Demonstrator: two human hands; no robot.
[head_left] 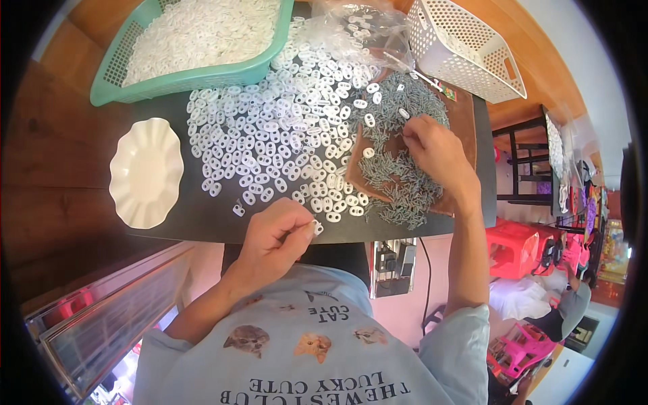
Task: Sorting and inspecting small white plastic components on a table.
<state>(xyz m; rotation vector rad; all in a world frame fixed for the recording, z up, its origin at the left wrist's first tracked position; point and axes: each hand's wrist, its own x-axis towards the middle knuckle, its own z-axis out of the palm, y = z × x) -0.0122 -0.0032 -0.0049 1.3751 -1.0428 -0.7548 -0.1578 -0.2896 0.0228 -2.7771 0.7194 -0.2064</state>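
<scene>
My left hand [278,233] is closed near the table's front edge, pinching a small white oval two-hole plastic piece [318,228] between thumb and forefinger. My right hand [439,152] reaches into a heap of small grey screws [405,189], its fingers drawn together. What those fingertips hold, if anything, is hidden. The screws lie on a brown cloth [462,121] at the right of the table. To their left, many loose white two-hole pieces [270,128] spread over the dark tabletop. Apart from them, one white piece [238,208] lies with something small and grey at its top.
A green basket [196,79] full of white pieces stands far left, with a cream scalloped dish [146,172] nearer. Behind the screws are a clear plastic bag [364,34] and a white perforated basket [466,64]. Red stools [513,250] and another person [570,307] are off to the right.
</scene>
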